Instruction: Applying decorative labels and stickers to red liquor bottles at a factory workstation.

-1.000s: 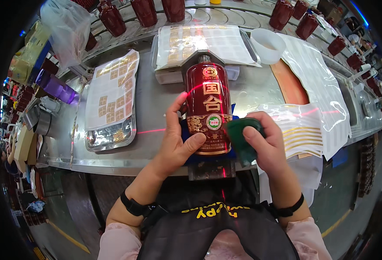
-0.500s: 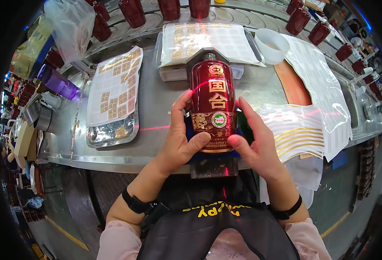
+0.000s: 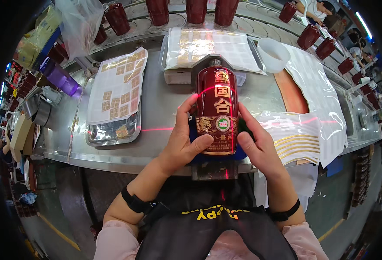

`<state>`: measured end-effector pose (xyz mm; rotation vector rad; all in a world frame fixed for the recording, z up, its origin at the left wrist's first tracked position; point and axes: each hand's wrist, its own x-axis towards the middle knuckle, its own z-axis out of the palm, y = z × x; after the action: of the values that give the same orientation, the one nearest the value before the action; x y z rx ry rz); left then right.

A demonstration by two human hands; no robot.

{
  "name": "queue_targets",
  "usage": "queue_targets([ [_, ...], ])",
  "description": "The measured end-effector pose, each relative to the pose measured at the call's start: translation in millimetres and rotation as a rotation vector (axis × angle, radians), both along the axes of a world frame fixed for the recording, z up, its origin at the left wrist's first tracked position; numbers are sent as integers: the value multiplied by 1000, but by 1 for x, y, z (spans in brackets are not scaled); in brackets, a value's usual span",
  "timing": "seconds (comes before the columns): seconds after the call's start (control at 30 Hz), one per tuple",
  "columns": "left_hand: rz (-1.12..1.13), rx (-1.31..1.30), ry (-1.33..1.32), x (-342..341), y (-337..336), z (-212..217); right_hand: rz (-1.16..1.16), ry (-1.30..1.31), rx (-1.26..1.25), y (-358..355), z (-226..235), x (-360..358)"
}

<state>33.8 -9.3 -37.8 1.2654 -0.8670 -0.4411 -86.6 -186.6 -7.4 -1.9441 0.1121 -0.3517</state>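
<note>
Currently, your metal table [image 3: 158, 102] runs across the view, its edges bent by the lens. On it, to your left, lies a metal tray [image 3: 131, 131] under a sheet of gold stickers [image 3: 132, 93]; to your right, a white bowl [image 3: 274, 55], an orange-brown board [image 3: 292, 93] and white sheets with gold strips [image 3: 298, 145]. Beyond, dark red bottles [image 3: 195, 10] line a conveyor [image 3: 258, 17], and a co-worker [image 3: 315, 12] sits at upper right. The red bottle [image 3: 217, 100] lies in front of you, neck away, on a dark holder [image 3: 212, 172]. Your left hand [image 3: 182, 141] holds its left side, thumb over the lower front. Your right hand [image 3: 260, 146] curves along its right side, fingers and thumb apart; whether it grips cannot be told. Beside that hand, something dark green [image 3: 244, 125] is mostly hidden. The frame cuts off the nearest conveyor bottles; glare washes out part of the far sticker sheet [image 3: 232, 51].
</note>
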Motion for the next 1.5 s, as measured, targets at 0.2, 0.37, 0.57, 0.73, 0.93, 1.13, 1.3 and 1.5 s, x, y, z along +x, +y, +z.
queue_targets([
  [0.2, 52, 7, 53, -4, -3, 5, -10, -7, -14, 0, -5, 1],
  [0.37, 31, -25, 132, -4, 1, 6, -74, -44, -59, 2, 9, -1],
  [0.57, 121, 362, -602, 1, 25, 10, 66, -156, -532, 3, 38, -10],
  [0.73, 297, 449, -980, -2, 35, 19, 110, -94, -625, 6, 31, -11],
  [0.93, 116, 134, 86, -6, 17, 13, 114, -112, -637, 4, 16, -13],
  [1.13, 138, 93, 53, -6, 0, -15, 100, -72, -625, 7, 16, -15],
  [1.3, 145, 94, 43, -5, 3, -10, 94, -77, -640, 10, 18, -15],
  [1.5, 406, 351, -922, -27, 10, 26, 101, -43, -667, 10, 23, -15],
])
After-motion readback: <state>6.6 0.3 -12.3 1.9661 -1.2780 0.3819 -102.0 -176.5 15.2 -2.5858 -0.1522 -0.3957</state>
